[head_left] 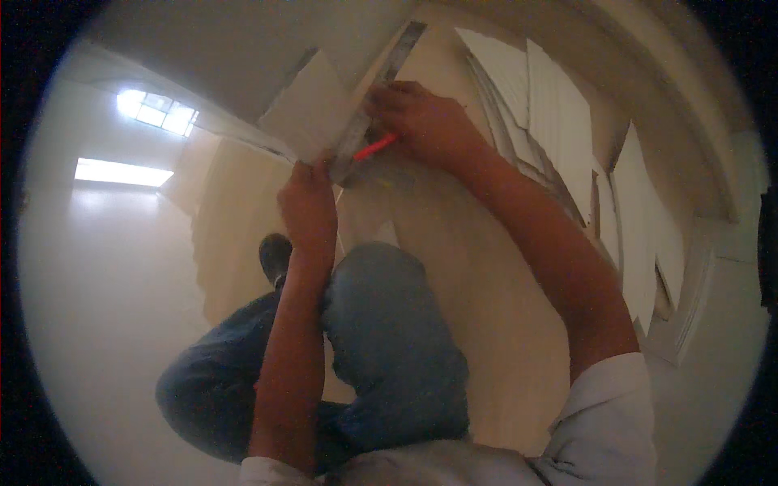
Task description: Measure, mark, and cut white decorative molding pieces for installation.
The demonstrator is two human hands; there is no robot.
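Observation:
A long, flat grey straightedge lies slantwise in front of me, running from far right to near left across a pale board. My left hand is closed at its near end, fingers and thumb pinching there. My right hand is bent over the middle of the straightedge, its fingertips against the bar. From this hand a slim red marking stick, like a pen or pencil, points down and left to the bar's edge. The stick's tip is too blurred to make out.
Several broken white panels lie on the right, overlapping, beside a raised edge. My bent knee is close below my hands, over a light tan floor. A grey surface is at the far left, and bright windows show beyond.

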